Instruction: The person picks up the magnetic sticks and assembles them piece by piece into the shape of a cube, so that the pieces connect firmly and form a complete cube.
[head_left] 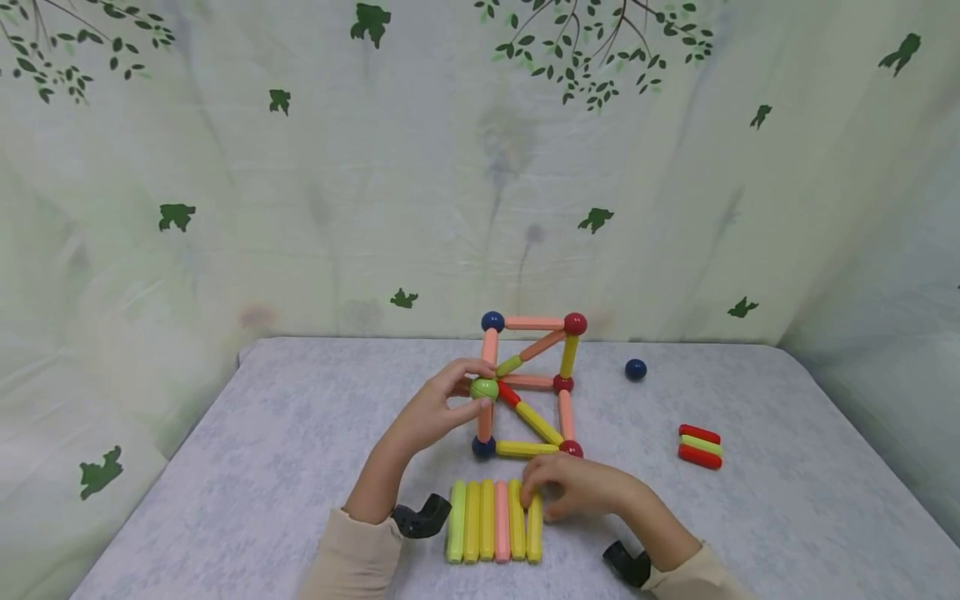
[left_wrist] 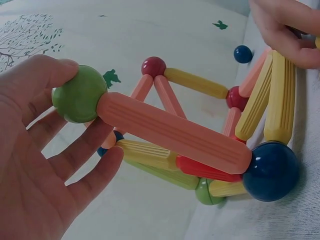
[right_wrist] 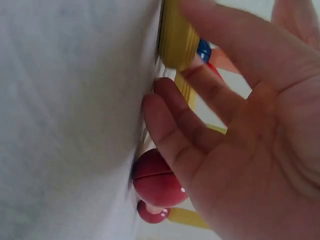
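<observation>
My left hand (head_left: pixel 429 414) pinches a green ball (left_wrist: pixel 80 94) at the near upper corner of a frame built from sticks and balls. A pink stick (left_wrist: pixel 175 132) runs from that ball down to a blue ball (left_wrist: pixel 271 171) by the table. Red balls (head_left: pixel 575 324), yellow sticks (head_left: pixel 527 449) and more pink sticks form the rest of the frame. In front of it, my right hand (head_left: pixel 588 485) grips the upper end of a yellow stick (head_left: pixel 534 537), the rightmost of a row. Its thumb and forefinger meet that stick in the right wrist view.
The row's other sticks lie side by side, among them a light green stick (head_left: pixel 456 525) and a pink stick (head_left: pixel 502 525). A loose blue ball (head_left: pixel 635 370) sits right of the frame. Short red pieces (head_left: pixel 700 456) flank a green one farther right. A patterned curtain (head_left: pixel 420 183) hangs behind.
</observation>
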